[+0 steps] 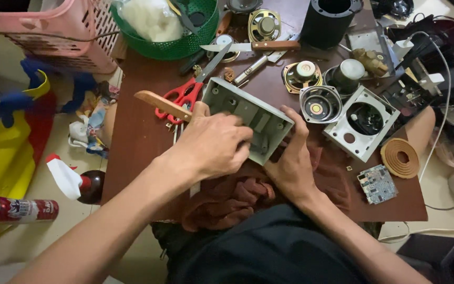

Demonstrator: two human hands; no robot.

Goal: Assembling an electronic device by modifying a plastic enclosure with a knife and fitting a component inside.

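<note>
1. Grey plastic housing (248, 118): open, box-shaped, tilted with its hollow side up, held above the brown table (137, 131) near its front edge, over a crumpled reddish-brown cloth (237, 192).
2. Left hand (214, 144): laid over the near left part of the housing, fingers curled and pressed together, tips reaching into the hollow. Wooden tool handle (161, 104) projecting up and left from beside the thumb; whether gripped or merely behind the hand cannot be told.
3. Right hand (290, 158): cupped under the housing's right end, thumb raised along the right edge, remaining fingers hidden beneath; spread of those fingers cannot be told.
4. Red-handled scissors (185, 94): flat on the table just behind the left hand, blades pointing up and right.
5. Knife with wooden handle (253, 46): further back, lying crosswise near the green basket (185, 44).
6. Loose speaker drivers (319, 104): grouped right of the housing, beside a white panel with a round opening (361, 123).
7. Small blue circuit board (377, 184): near the right front corner, next to a tan ribbed ring (399, 156).
8. Pink basket (64, 31): off the back left corner.
9. Drink can (17, 210): lying on the floor at left.
</note>
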